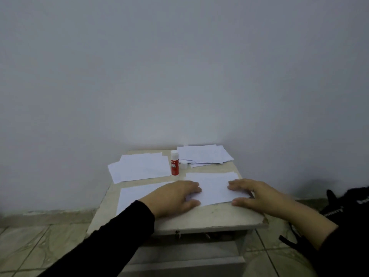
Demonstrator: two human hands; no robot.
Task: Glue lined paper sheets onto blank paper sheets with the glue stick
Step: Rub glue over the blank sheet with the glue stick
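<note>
1. The left hand [175, 196] and right hand [257, 194], nearest the camera, lie flat with fingers straight on either end of one sheet [214, 187], gripping nothing, likely pressing it down so the glue takes.
2. The glue stick [174, 162] stands upright behind it, its cap [184, 164] beside it, probably left ready for reuse.
3. Separate paper stacks sit at the far left [139, 166] and far right [203, 154] of the small table [209, 216], within reach.

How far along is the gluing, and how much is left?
In hand: left hand and right hand press flat on the front sheet. The glue stick stands upright, its cap beside it. Left: far piles; whether any are glued, I cannot tell.
</note>
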